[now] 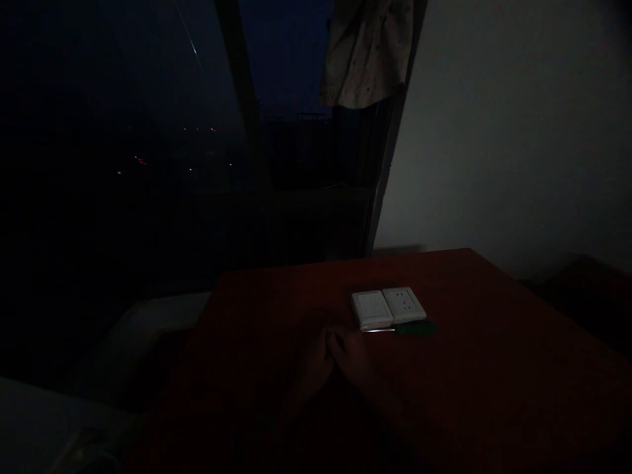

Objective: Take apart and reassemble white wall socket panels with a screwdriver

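Note:
In the dim light, my left hand and my right hand meet over the table, fingertips close together. The fingers of both look curled in, and whether anything is between them is hidden by the dark. Just beyond my right hand lies a screwdriver with a green handle and a thin metal shaft pointing toward that hand. Behind it, side by side and touching, are a white wall switch with a plain face and a white wall socket with several pin holes.
A reddish-brown table holds these things. Past its far edge is a dark window with small lights outside, and a stained cloth hangs there. A pale wall rises at the right. Unclear pale shapes stand at the lower left.

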The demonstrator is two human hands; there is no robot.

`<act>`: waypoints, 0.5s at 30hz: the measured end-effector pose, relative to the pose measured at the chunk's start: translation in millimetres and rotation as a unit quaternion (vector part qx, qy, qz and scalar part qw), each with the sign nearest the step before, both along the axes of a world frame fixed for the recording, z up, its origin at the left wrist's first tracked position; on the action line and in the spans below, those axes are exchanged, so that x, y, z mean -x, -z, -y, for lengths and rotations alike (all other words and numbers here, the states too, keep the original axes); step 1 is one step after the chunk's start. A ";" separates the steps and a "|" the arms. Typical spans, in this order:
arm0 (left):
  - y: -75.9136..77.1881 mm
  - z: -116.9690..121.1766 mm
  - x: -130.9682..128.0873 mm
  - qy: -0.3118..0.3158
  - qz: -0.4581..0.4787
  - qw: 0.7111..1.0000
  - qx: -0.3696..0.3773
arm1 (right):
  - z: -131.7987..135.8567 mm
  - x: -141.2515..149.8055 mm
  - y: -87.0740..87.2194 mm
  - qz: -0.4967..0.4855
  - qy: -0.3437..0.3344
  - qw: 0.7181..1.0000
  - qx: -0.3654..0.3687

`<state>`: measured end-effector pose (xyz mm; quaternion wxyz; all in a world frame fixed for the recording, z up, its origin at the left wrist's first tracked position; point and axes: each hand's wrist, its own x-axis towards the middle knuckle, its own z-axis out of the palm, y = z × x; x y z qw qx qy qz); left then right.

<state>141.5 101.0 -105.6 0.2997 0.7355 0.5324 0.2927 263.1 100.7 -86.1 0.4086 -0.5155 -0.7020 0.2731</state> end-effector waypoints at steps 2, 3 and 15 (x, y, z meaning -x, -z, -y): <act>1.3 -0.1 -0.3 -0.003 0.001 1.000 -0.001 | 0.0 0.2 -0.1 0.001 0.000 1.000 0.000; 1.5 -0.1 -0.3 -0.003 0.001 1.000 -0.002 | -0.2 0.3 0.1 0.002 0.000 1.000 0.000; 10.7 -1.4 2.6 -0.004 0.000 1.000 -0.002 | 0.0 0.2 0.5 -0.004 -0.002 1.000 -0.001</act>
